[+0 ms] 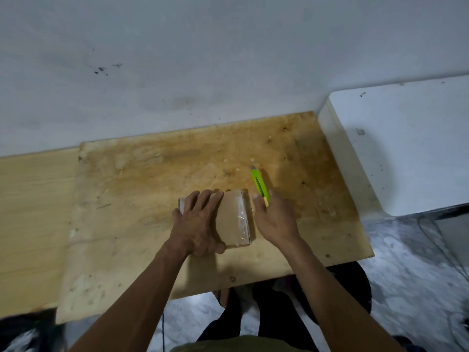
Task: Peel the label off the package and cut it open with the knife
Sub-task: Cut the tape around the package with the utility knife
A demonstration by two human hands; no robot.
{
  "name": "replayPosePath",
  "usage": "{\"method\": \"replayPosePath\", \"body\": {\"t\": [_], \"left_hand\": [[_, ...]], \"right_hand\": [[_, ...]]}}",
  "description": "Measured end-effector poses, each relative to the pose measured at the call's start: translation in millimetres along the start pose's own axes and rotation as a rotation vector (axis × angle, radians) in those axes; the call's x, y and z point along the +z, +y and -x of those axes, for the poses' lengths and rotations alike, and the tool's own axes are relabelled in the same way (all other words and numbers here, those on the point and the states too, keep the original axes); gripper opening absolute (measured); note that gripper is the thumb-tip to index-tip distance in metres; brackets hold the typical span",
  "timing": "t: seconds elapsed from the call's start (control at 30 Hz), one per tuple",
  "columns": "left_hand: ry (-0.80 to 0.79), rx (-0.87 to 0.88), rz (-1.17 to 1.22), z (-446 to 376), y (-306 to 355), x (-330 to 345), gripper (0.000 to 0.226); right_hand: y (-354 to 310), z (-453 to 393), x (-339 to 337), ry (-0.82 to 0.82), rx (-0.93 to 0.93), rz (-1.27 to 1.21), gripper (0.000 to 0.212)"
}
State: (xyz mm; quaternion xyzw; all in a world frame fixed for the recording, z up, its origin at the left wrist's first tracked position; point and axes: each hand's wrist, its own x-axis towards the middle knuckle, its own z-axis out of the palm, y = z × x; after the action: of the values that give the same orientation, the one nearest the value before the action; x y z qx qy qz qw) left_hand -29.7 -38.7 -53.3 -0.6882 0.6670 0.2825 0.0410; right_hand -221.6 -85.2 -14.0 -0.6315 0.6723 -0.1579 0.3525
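A small brown cardboard package (232,219) lies flat on the stained wooden board (142,189), with clear tape along its right edge. My left hand (196,224) presses flat on the package's left half, fingers spread over its far edge. A lime-green utility knife (259,185) points away from me just right of the package. My right hand (275,219) is at the knife's near end, thumb and fingers on the handle, which still rests on or near the board. No label is visible on the uncovered part of the package.
A white wall (203,72) rises directly behind the board. A white block (401,148) stands at the right end. A lighter wooden surface (33,199) adjoins on the left. Below the board's near edge are my legs and a marbled floor (411,280).
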Motion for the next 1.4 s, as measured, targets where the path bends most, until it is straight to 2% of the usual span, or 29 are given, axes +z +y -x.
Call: {"method": "replayPosePath", "body": {"t": [0.13,0.27,0.33,0.43,0.53,0.63,0.7,0.8,0.87,0.97,1.07,1.13,1.27,1.4], "left_hand": [[0.007,-0.001,-0.006,4,-1,5,0.132],[0.092,-0.057,0.034,15,1,12,0.121],[0.164,-0.128,0.084,24,4,18,0.122],[0.336,-0.328,0.226,40,8,37,0.136],[0.498,-0.561,0.578,52,18,53,0.148],[0.553,-0.810,1.032,51,29,60,0.144],[0.649,-0.930,1.255,49,36,63,0.135],[0.711,-1.166,1.367,42,43,64,0.107],[0.714,-1.232,1.462,38,49,64,0.088],[0.712,-1.232,1.472,34,57,62,0.082],[0.700,-1.145,1.299,33,64,48,0.054],[0.652,-1.076,1.184,33,63,45,0.044],[0.554,-0.905,1.054,33,55,32,0.044],[0.458,-0.730,0.951,31,45,20,0.061]], "right_hand": [[-17,-33,13,-0.080,-0.093,0.042,0.041],[-27,-58,28,-0.241,-0.170,0.041,0.036],[-26,-68,37,-0.309,-0.146,-0.005,0.035],[-18,-76,47,-0.351,-0.145,0.000,0.043],[-8,-81,51,-0.350,-0.143,-0.023,0.036],[-3,-84,51,-0.357,-0.145,-0.044,0.034],[0,-85,50,-0.398,-0.144,-0.066,0.033],[2,-85,48,-0.478,-0.130,-0.081,0.033],[3,-85,47,-0.526,-0.100,-0.088,0.032],[6,-81,46,-0.569,-0.067,-0.094,0.027],[10,-63,44,-0.542,-0.048,-0.098,0.026],[14,-46,44,-0.465,-0.018,-0.163,0.029],[21,-17,43,-0.280,0.079,-0.270,0.031],[27,8,49,-0.119,0.200,-0.356,0.031]]}}
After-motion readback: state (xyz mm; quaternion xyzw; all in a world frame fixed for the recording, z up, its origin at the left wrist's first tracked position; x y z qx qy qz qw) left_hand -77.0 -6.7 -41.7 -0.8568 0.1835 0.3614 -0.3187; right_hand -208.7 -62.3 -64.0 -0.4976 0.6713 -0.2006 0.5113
